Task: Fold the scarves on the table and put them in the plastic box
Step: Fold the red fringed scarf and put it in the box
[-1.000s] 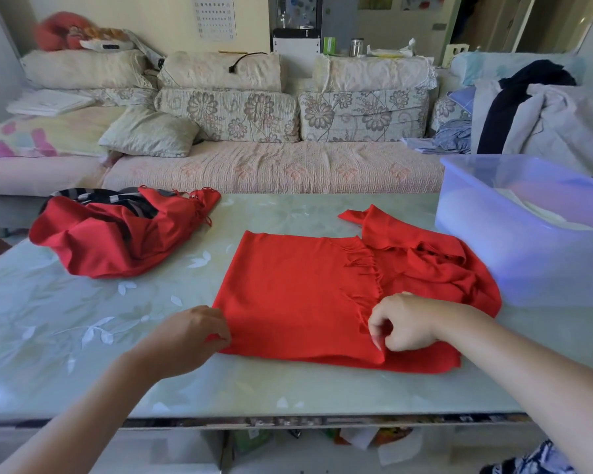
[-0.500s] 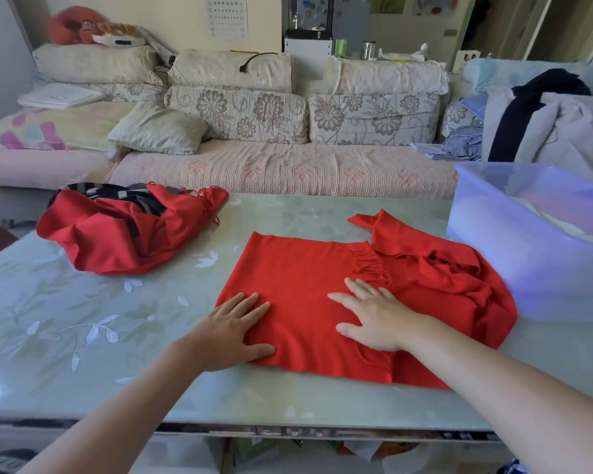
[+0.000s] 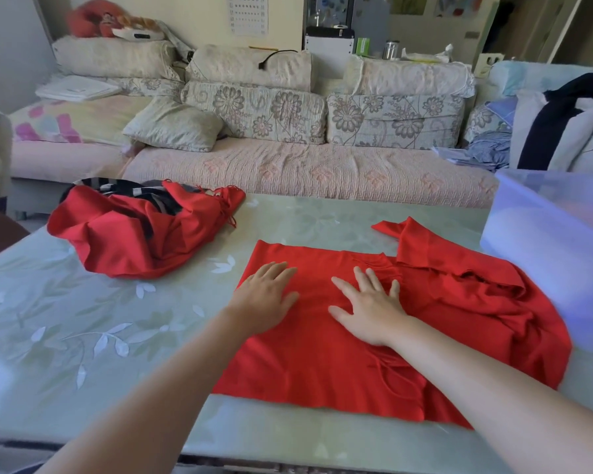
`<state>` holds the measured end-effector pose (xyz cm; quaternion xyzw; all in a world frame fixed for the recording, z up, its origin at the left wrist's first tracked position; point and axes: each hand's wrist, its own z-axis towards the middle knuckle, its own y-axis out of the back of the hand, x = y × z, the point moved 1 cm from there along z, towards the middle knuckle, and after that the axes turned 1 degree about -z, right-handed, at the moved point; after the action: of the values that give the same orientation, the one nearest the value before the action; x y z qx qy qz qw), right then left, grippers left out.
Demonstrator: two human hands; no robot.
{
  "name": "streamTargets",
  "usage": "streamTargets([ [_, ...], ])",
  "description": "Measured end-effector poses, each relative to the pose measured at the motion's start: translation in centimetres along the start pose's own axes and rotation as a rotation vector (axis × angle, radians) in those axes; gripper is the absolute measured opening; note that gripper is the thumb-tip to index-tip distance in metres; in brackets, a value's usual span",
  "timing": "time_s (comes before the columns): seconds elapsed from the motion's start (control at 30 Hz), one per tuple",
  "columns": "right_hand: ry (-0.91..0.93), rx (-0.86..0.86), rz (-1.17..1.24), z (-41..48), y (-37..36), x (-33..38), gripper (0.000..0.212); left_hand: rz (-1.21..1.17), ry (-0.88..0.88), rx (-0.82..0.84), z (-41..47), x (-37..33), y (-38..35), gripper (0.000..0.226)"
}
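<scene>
A red scarf (image 3: 308, 367) lies partly folded on the glass-topped table (image 3: 83, 330), its left part flat and its right end bunched in loose folds. My left hand (image 3: 266, 295) presses flat on the scarf's left part with straight fingers. My right hand (image 3: 368, 307) lies flat beside it, fingers spread, over the fringed edge in the middle. A second red scarf (image 3: 141, 234) sits crumpled at the table's far left, on top of a black-and-white striped cloth. The translucent plastic box (image 3: 545, 244) stands at the right edge of the table, close to the bunched end.
A long sofa (image 3: 288, 165) with floral cushions runs behind the table. Clothes are piled on its right end (image 3: 562, 131). The table's front edge is just below my forearms.
My hands went from pinching the scarf's near edge to lying flat on it, then slid away from me across the cloth. The view moved closer to the table.
</scene>
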<state>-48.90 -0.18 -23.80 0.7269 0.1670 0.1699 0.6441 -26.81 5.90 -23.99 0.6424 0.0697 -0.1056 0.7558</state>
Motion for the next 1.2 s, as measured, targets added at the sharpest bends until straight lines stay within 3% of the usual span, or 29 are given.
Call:
streamTargets([
  [0.13,0.012,0.06,0.035,1.4,-1.0,0.3,0.07,0.112,0.089,0.206,0.7,1.5,-1.9,0.069],
  [0.33,0.071,0.072,0.04,3.3,-1.3,5.2,0.071,0.156,0.174,0.195,-0.7,6.5,-0.7,0.09],
  [0.53,0.11,0.086,0.027,4.0,-1.0,10.8,0.072,0.137,0.27,0.194,-4.0,10.8,1.0,0.076],
  [0.6,0.095,0.019,-0.034,4.5,-0.3,12.1,0.068,0.102,0.29,0.2,-4.8,11.6,1.5,0.074],
  [0.67,0.079,-0.091,-0.067,5.7,1.0,13.6,0.06,0.026,0.296,0.143,-5.0,12.2,2.3,0.069],
  [0.83,0.201,-0.26,0.088,9.9,4.4,19.2,0.043,0.036,0.307,-0.211,-3.7,15.6,6.0,0.059],
  [0.93,0.289,-0.227,0.131,12.9,5.1,23.0,0.058,0.247,0.375,-0.373,-3.3,19.4,7.4,0.072],
  [1.07,0.248,-0.107,0.103,17.8,4.8,26.5,0.092,0.289,0.595,-0.242,-2.6,24.1,7.4,0.086],
  [1.2,0.183,-0.092,0.007,23.2,4.2,28.9,0.103,0.172,0.591,-0.31,-1.4,27.5,7.1,0.038],
])
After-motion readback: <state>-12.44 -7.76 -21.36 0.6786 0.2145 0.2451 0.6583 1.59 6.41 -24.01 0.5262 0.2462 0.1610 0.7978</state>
